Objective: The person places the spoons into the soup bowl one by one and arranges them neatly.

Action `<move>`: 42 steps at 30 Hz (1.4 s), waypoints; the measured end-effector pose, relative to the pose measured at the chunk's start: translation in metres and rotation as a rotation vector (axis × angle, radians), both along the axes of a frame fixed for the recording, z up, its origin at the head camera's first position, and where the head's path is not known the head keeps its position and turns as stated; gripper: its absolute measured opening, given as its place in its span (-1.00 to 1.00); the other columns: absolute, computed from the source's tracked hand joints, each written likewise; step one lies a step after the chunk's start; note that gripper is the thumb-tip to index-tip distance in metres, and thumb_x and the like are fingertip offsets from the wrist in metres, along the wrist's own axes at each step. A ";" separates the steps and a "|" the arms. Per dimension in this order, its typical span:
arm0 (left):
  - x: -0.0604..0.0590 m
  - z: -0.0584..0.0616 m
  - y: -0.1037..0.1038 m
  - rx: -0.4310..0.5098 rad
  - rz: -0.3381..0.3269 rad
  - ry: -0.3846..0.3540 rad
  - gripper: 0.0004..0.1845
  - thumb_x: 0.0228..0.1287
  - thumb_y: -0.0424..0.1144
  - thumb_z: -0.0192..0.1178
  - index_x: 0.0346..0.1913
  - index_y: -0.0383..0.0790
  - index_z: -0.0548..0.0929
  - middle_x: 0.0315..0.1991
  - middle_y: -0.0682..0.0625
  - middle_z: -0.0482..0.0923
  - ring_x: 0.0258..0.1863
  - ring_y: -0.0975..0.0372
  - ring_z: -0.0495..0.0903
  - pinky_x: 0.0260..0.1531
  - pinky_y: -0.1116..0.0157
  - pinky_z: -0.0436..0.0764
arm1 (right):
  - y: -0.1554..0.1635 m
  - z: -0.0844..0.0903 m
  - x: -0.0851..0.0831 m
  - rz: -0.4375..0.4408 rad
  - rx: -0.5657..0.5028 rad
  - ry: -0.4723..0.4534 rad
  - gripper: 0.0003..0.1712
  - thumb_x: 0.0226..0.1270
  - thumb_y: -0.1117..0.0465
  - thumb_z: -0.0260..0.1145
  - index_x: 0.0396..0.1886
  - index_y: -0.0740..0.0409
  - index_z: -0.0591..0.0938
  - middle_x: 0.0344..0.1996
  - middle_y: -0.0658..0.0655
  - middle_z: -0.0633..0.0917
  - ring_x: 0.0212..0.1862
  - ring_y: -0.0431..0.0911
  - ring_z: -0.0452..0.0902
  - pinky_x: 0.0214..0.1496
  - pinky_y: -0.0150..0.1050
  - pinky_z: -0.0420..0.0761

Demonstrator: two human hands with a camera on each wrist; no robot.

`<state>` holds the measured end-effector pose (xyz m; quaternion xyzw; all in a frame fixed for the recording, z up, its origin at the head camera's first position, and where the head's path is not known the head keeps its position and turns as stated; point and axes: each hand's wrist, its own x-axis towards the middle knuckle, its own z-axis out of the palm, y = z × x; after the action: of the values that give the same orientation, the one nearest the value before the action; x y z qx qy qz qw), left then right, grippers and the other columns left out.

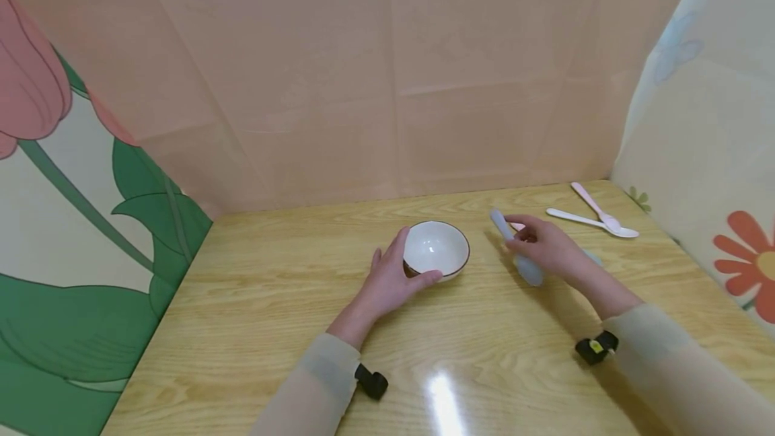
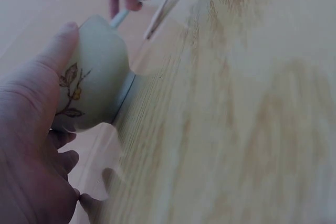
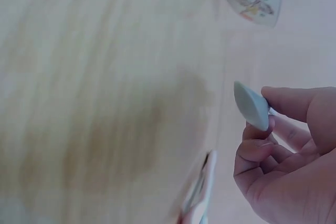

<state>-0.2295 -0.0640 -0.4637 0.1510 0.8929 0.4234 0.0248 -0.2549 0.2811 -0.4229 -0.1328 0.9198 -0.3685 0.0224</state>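
Closest, her left hand (image 1: 387, 281) cups the white bowl (image 1: 436, 249) on the counter (image 1: 484, 355); right hand (image 1: 547, 247) pinches a blue spoon (image 1: 525, 266). Keep the bowl steadied.

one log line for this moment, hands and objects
left hand: grips white ceramic bowl | right hand: holds pale blue plastic spoon | pink and white spoons: far right on table

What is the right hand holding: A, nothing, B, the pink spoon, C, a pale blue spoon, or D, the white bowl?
C: the right hand has its fingers curled round a pale blue spoon, lifted beside the white bowl, while the pink spoon lies untouched at the table's far right.
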 end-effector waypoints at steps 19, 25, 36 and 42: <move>0.000 -0.001 0.001 0.005 -0.010 0.033 0.26 0.29 0.43 0.48 0.81 -0.04 0.03 0.71 -0.04 0.26 0.68 -0.11 0.23 0.70 -0.22 -0.22 | -0.043 0.045 0.004 -0.017 -0.159 -0.015 -0.20 0.70 0.07 0.37 0.75 0.17 0.29 -0.04 0.25 0.75 -0.12 0.02 0.69 -0.03 -0.25 0.65; -0.002 0.000 0.000 -0.001 -0.026 0.036 0.28 0.30 0.43 0.47 0.82 -0.08 0.01 0.70 -0.06 0.28 0.64 -0.02 0.33 0.71 -0.17 -0.26 | -0.059 0.057 0.001 -0.006 -0.198 -0.013 -0.20 0.70 0.07 0.38 0.75 0.11 0.30 -0.04 0.24 0.75 -0.11 0.02 0.69 -0.02 -0.22 0.67; -0.005 -0.002 0.001 0.019 -0.052 0.057 0.17 0.33 0.40 0.47 0.78 0.04 0.10 0.57 0.00 0.46 0.53 0.06 0.48 0.70 -0.19 -0.26 | -0.090 0.061 -0.009 0.035 -0.255 -0.002 -0.25 0.69 0.16 0.38 0.73 0.05 0.35 -0.10 0.26 0.76 -0.15 0.10 0.68 -0.12 -0.20 0.63; -0.005 -0.002 0.000 0.025 -0.059 0.071 0.13 0.34 0.40 0.46 0.77 0.06 0.12 0.54 0.04 0.48 0.52 0.09 0.48 0.70 -0.22 -0.25 | -0.105 0.052 -0.019 0.040 -0.270 0.003 -0.25 0.67 0.17 0.41 0.72 0.04 0.37 -0.11 0.27 0.78 -0.19 0.06 0.70 -0.16 -0.21 0.64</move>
<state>-0.2349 -0.0636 -0.4657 0.1925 0.8831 0.4279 0.0036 -0.2734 0.1759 -0.3710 -0.1536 0.8590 -0.4883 0.0101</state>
